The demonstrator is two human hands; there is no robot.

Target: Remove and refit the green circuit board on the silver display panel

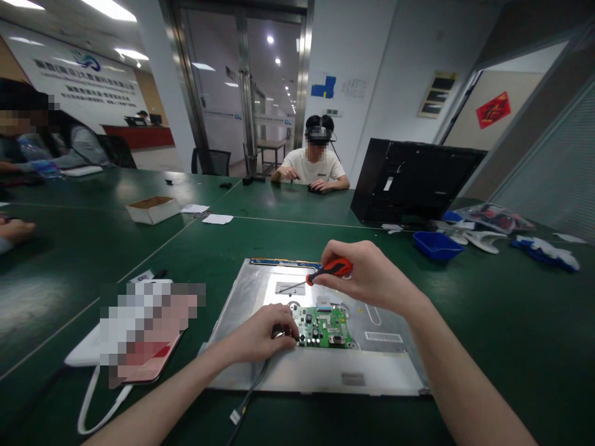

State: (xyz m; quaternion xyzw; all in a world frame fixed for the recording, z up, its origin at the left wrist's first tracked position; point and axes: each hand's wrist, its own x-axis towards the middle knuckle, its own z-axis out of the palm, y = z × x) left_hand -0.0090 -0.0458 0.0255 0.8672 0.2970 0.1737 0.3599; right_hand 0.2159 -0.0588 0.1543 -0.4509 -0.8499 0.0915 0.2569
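A silver display panel [320,375] lies flat on the green table, with a green circuit board [325,325] on its middle. My right hand [360,272] grips a red and black screwdriver [337,267] above the panel, its thin shaft pointing left and slightly down. At the board's left edge, my left hand [269,331] has its fingers curled; whatever sits between them is mostly hidden. A dark cable [255,387] runs from beneath that hand toward the front edge, ending near a white connector.
Left of the panel lie a pink phone [160,353] and a white device [83,350] with a cable. Farther back are an open box [153,210], a black monitor [418,179], a blue tray [437,246] and gloves [546,252]. A person [313,164] sits opposite; others sit at left.
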